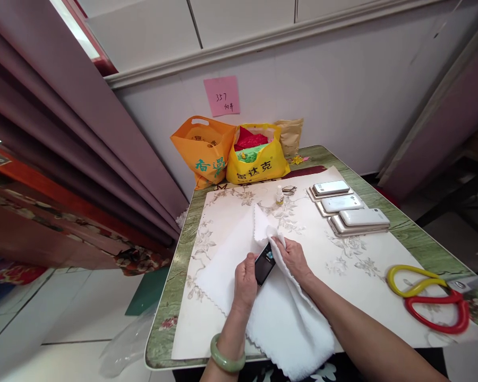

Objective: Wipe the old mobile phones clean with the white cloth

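A small black phone (265, 265) is held tilted above a white cloth (295, 323) with scalloped edges. My left hand (246, 280) is closed on the phone's left side, thumb on its edge. Gathered in my right hand (293, 258) is a fold of the cloth, which touches the phone's upper right side. The rest of the cloth spreads over the floral paper (223, 223) and hangs past the table's front edge.
Stacked phones (364, 217) lie at the right, beyond big scissors (428, 297) with yellow and red handles. A small bottle (279, 195) stands behind the cloth. Orange (205, 151) and yellow (258, 168) bags stand at the back, near a brown packet (291, 137).
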`<state>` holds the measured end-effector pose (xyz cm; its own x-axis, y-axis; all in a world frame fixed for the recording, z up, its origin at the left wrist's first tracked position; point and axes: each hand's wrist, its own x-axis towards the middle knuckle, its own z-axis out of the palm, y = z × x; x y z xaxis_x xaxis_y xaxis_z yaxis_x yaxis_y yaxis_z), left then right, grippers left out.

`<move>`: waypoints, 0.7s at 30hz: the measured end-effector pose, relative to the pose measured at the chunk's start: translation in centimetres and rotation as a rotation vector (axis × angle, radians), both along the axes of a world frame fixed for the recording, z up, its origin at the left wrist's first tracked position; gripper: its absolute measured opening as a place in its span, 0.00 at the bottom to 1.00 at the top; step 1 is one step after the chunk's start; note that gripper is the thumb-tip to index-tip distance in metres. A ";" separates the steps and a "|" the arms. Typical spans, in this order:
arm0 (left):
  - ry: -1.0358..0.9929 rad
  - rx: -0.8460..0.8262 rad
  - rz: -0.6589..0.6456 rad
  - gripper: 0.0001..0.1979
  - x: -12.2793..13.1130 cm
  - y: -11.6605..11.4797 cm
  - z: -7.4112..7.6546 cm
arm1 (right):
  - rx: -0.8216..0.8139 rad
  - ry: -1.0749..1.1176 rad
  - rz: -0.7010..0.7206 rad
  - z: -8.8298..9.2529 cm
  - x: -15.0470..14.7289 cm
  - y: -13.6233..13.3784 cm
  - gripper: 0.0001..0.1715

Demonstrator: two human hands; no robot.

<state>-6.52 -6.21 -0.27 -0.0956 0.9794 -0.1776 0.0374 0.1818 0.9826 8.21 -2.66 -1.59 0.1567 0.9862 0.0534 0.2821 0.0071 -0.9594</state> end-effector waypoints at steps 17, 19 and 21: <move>-0.199 -0.058 0.017 0.19 -0.2 -0.2 0.9 | -0.105 0.343 -0.027 -0.8 0.5 -0.2 0.38; -0.207 -0.048 0.004 0.19 -0.1 -0.2 1.0 | -0.105 0.364 -0.021 -0.7 0.5 -0.2 0.38; -0.212 -0.033 -0.018 0.19 -0.1 -0.2 1.0 | -0.112 0.390 -0.015 -0.7 0.4 -0.4 0.37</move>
<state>-6.66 -6.42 0.71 -0.0358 0.9739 -0.2242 -0.1658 0.2154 0.9623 8.64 -3.02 -2.26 0.1582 0.9800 -0.1210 -0.1043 -0.1053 -0.9890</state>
